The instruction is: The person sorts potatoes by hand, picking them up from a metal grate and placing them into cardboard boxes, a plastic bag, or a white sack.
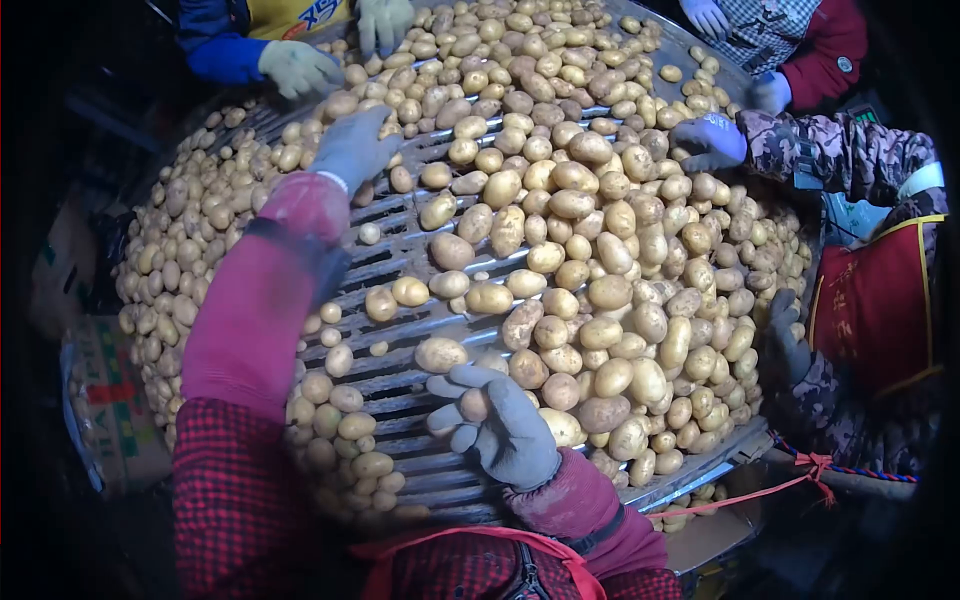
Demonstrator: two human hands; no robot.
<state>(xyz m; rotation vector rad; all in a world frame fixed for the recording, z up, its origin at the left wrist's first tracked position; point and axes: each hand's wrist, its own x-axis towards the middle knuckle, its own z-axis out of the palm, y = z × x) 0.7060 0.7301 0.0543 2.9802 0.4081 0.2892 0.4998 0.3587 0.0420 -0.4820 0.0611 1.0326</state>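
My left hand (355, 148), in a grey glove, reaches far forward over the slatted metal rack (400, 385); its fingers are near potatoes at the upper left, and whether it holds one is unclear. Closer to me, my right hand (500, 425), also gloved in grey, is turned palm up with its fingers curled around a small potato (474, 404). A larger potato (440, 355) lies just beyond its fingers. Heaped potatoes (610, 290) cover the right side of the rack, and smaller ones (340, 420) lie along the left.
Across the rack, a co-worker's gloved hands (300, 68) are at the far left edge. Other people's gloved hands (712, 142) are at the right and far right. A printed cardboard box (118, 405) stands at the left. A red string (740, 495) crosses the near right corner.
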